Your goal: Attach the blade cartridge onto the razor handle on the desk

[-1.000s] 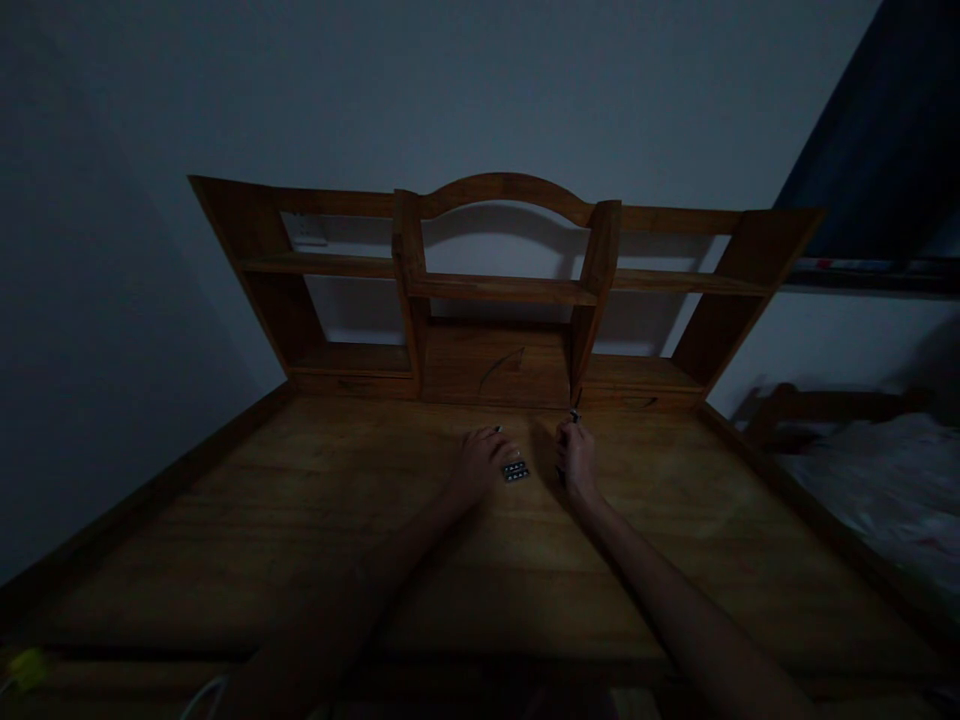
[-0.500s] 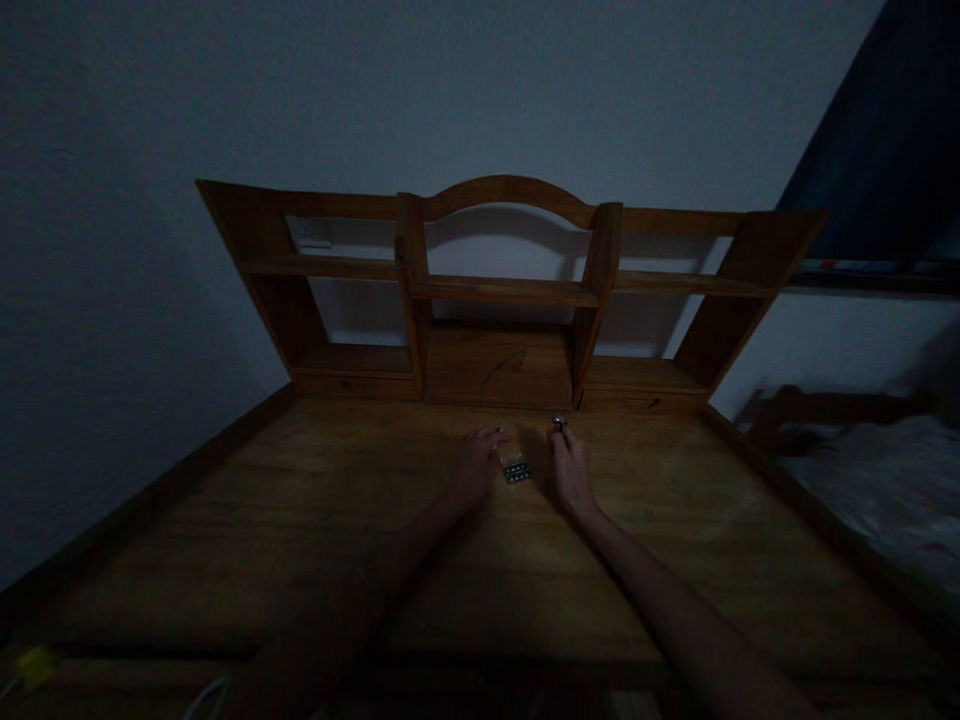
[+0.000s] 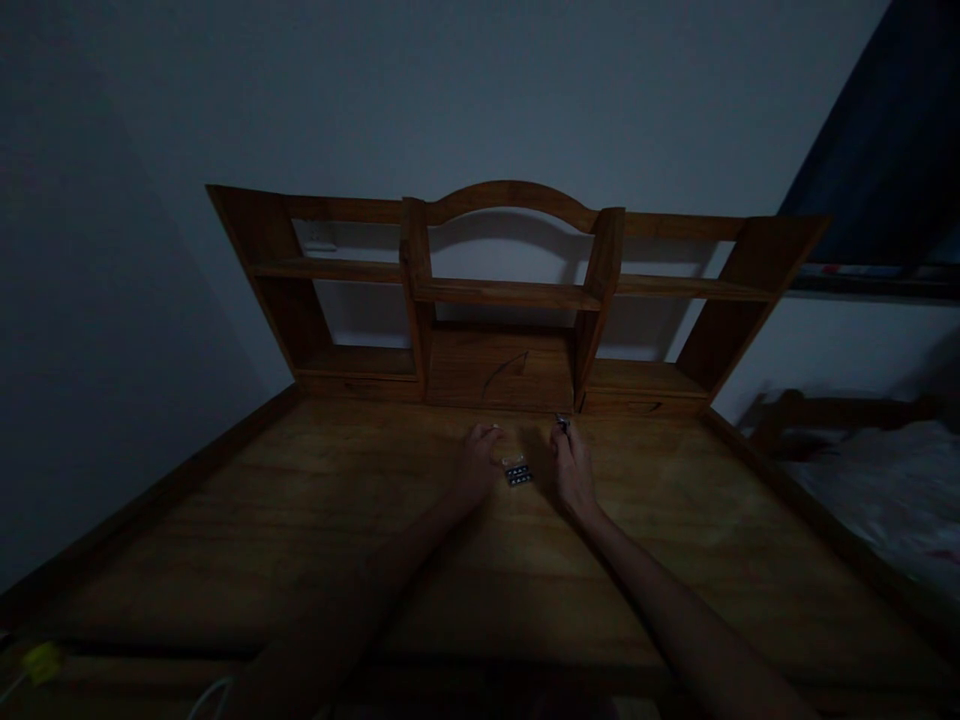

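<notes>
strip (image 3: 518, 475) btwn hands (image 3: 526, 468), nearer l. one, on desk (image 3: 675, 520).

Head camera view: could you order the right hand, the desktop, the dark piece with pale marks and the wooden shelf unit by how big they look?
Largest to smallest, as they look:
1. Desktop
2. Wooden shelf unit
3. Right hand, without the arm
4. Dark piece with pale marks

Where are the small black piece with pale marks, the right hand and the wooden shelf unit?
Small black piece (image 3: 518, 475): head view, its middle.
Right hand (image 3: 574, 470): head view, its back.
Wooden shelf unit (image 3: 510, 293): head view, central shelf.
</notes>
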A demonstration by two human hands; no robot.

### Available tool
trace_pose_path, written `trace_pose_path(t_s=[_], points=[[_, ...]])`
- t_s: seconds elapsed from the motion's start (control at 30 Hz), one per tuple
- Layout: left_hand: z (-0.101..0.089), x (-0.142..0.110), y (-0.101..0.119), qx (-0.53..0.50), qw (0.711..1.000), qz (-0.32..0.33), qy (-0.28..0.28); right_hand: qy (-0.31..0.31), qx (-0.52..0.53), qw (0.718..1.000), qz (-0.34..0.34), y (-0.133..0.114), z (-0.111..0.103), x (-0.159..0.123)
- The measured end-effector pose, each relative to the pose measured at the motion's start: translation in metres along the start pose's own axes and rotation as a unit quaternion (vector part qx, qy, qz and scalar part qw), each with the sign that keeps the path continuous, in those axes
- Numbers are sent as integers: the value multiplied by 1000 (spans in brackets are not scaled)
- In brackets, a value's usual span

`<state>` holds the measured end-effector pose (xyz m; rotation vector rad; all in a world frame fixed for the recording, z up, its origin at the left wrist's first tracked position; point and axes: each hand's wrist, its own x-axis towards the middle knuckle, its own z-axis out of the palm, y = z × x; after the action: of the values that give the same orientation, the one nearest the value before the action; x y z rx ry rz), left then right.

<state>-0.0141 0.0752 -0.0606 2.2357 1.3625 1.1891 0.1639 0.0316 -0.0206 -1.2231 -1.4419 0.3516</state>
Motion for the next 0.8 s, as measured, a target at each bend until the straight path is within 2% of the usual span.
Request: trace_pose_path(t_s=[0.13,0.37,0.57,0.67,0.8], points=[[-6,0,4,-25,1000,6,16,6,40,999,31,-4,0,-1],[-8,5,10,-41,998,19,33,1,57,998,41,-7,-2,-1],[-29,18,19,-51,994,-80,50,9,54,998,44,-1,-3,2],[-38,19,26,-66,996,-47,39,10,59,997,41,1,-2,3],[-38,10,29,-60,997,14,41,8,60,997,38,-2,0,0]])
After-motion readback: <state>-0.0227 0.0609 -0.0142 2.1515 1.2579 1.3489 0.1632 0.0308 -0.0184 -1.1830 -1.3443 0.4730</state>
